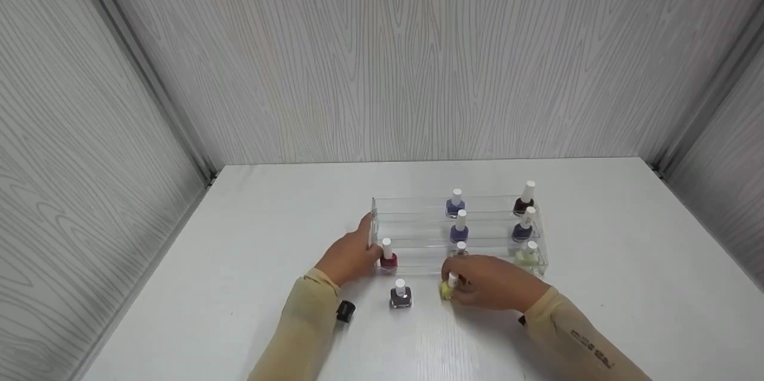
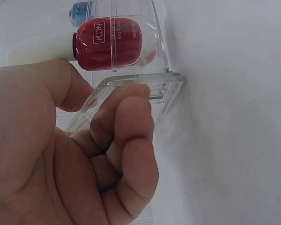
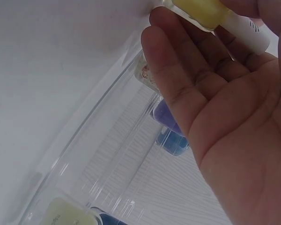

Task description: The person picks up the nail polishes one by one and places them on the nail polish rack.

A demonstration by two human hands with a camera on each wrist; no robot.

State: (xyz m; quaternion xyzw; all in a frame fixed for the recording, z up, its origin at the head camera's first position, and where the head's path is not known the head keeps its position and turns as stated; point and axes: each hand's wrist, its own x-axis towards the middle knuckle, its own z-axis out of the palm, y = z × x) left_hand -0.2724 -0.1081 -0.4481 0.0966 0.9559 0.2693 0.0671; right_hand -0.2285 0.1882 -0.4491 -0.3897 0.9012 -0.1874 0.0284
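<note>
My left hand (image 1: 352,254) grips the left end wall of a clear tiered rack (image 1: 415,226), thumb inside and fingers outside in the left wrist view. Close to that thumb, a red nail polish bottle (image 2: 107,44) with a white cap stands on the front tier. In front of the rack, my right hand (image 1: 498,281) holds a yellow nail polish bottle (image 3: 201,11) between thumb and fingers. A dark grey nail polish bottle (image 1: 400,297) stands on the table between the hands.
Blue-purple bottles (image 1: 459,233) and a glitter bottle (image 3: 145,72) stand mid-rack. At its right end are a dark red bottle (image 1: 524,205), a navy bottle (image 1: 522,232) and a pale yellow bottle (image 1: 527,257). Wood-grain panels (image 1: 418,58) enclose the white table (image 1: 268,208).
</note>
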